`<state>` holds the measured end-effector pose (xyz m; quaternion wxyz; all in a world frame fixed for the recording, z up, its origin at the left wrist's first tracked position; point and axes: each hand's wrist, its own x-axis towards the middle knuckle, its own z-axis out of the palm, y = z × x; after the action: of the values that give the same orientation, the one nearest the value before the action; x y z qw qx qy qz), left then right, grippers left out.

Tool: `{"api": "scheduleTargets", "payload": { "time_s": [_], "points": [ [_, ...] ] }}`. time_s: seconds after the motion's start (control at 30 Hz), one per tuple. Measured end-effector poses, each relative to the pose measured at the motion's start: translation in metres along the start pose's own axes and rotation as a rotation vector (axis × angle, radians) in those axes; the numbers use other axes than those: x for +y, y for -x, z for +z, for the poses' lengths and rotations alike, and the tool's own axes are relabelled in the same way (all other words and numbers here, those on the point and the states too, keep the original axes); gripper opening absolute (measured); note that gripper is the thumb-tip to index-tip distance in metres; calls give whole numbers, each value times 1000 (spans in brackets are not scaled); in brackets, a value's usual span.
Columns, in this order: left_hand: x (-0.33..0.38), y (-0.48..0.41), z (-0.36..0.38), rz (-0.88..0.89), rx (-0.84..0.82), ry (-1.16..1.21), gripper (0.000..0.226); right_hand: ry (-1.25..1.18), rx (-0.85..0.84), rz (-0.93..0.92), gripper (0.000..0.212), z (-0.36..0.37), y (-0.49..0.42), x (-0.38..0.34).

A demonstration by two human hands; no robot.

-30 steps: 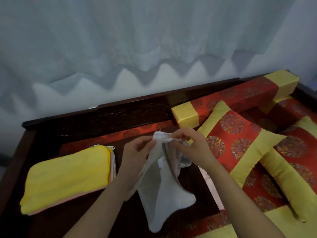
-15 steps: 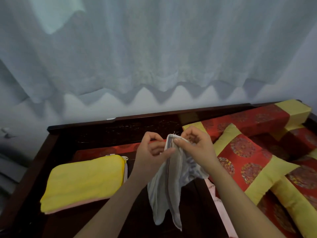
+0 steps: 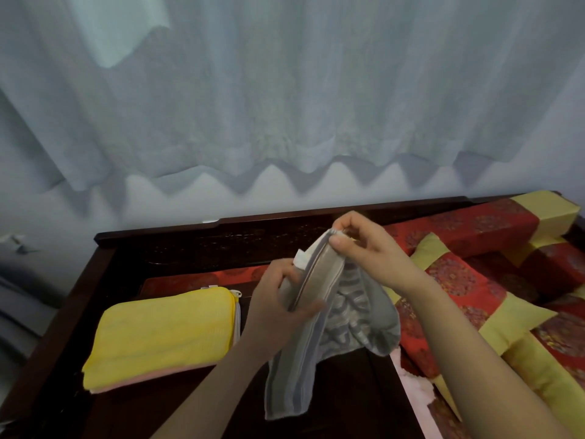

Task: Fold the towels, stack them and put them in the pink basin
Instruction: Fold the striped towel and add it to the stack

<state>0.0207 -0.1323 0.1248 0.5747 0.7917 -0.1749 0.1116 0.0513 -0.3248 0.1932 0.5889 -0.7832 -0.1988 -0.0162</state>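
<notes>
The towel (image 3: 316,359) is being held up; its top corner is being pinched by the thumb and fingers of the right hand (image 3: 370,255); just below, its edge is being gripped by the curled left hand (image 3: 275,305); left of those fingers, a yellow stack (image 3: 161,331) is being borne by the table (image 3: 142,413).

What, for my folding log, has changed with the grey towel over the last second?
The left hand has slid down the hem of the grey towel, away from the right hand, which still pinches the top corner. The towel, open-faced before, now hangs bunched. Both hands kept their grip; the folded yellow towel stayed put.
</notes>
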Motion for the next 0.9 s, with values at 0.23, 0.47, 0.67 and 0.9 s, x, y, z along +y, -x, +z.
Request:
{"api": "scheduleTargets", "payload": {
  "time_s": [0.23, 0.47, 0.67, 0.9],
  "points": [
    [-28, 13, -8, -60, -13, 1, 49, -155, 5, -96, 1, -16, -1, -31],
    [-7, -28, -18, 4, -522, -112, 39, -76, -71, -66, 2, -26, -2, -30],
    [-48, 6, -14, -62, -629, -245, 42, -156, 262, -85, 2, -35, -6, -24],
    [-45, 17, -52, -319, -129, 185, 13, 73, 707, -4, 9, -72, -2, 9]
  ]
}}
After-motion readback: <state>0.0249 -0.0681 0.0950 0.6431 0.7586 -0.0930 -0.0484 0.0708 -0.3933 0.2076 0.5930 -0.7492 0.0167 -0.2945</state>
